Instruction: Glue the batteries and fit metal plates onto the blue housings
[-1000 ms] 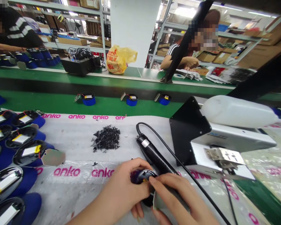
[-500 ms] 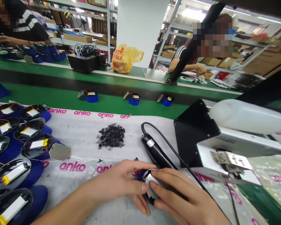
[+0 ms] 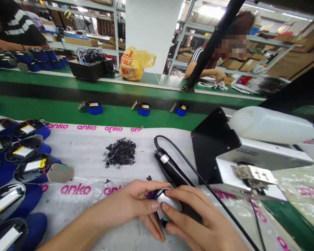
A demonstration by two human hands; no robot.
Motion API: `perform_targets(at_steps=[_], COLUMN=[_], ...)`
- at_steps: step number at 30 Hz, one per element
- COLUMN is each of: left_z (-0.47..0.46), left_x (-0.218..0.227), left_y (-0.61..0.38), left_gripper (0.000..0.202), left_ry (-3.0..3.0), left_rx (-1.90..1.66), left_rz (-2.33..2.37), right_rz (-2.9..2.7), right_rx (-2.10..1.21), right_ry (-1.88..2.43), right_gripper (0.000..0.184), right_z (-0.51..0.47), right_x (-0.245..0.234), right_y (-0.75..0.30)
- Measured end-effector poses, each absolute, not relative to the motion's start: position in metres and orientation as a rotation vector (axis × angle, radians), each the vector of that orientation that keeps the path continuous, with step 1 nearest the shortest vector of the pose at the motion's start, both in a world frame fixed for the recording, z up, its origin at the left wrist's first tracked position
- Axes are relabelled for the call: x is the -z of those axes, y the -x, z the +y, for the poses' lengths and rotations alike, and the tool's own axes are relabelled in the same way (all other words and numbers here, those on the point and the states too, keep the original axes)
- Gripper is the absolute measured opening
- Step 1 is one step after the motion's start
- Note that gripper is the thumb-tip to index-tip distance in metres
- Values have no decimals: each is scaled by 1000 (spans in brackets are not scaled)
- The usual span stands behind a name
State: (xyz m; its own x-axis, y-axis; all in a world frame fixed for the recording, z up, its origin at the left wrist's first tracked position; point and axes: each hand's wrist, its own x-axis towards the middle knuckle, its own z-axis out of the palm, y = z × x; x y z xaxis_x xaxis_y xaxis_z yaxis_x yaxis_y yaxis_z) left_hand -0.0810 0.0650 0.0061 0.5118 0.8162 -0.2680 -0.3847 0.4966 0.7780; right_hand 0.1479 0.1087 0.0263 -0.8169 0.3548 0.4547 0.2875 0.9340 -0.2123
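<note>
Both my hands meet low in the middle around one small round blue unit [image 3: 165, 205] with a shiny grey plate on top. My left hand [image 3: 132, 205] curls round its left side, thumb on the plate's edge. My right hand [image 3: 196, 219] covers its right side, fingertips pressed on the plate. A black electric screwdriver [image 3: 171, 171] with a cable lies just behind the hands. A heap of small black parts [image 3: 120, 153] sits on the plastic sheet beyond my left hand.
Several open blue units with batteries [image 3: 18, 164] crowd the left edge. A black and grey machine [image 3: 240, 153] with a white bottle [image 3: 272, 124] stands at right. Three blue units [image 3: 143, 109] ride the green belt. Two people work across it, beside a yellow bag [image 3: 133, 64].
A second ago the unit's dark inside showed between my fingers; now the shiny plate lies over it and my fingertips press on it. The hands stayed in place.
</note>
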Motion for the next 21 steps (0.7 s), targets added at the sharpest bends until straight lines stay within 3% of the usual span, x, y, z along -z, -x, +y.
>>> perform_targets(at_steps=[4, 9, 21], left_z=[60, 58, 50], left_x=[-8, -6, -3], left_y=[76, 67, 61], left_gripper=[74, 70, 73], left_ry=[-735, -712, -804], left_rx=[-805, -874, -904], left_rz=[835, 856, 1011], right_rz=[-2662, -2570, -2390], right_rx=[-57, -153, -212], right_ry=[539, 623, 683], right_gripper=[35, 24, 21], right_z=[107, 108, 103], right_x=[-31, -29, -20], right_y=[-149, -145, -130])
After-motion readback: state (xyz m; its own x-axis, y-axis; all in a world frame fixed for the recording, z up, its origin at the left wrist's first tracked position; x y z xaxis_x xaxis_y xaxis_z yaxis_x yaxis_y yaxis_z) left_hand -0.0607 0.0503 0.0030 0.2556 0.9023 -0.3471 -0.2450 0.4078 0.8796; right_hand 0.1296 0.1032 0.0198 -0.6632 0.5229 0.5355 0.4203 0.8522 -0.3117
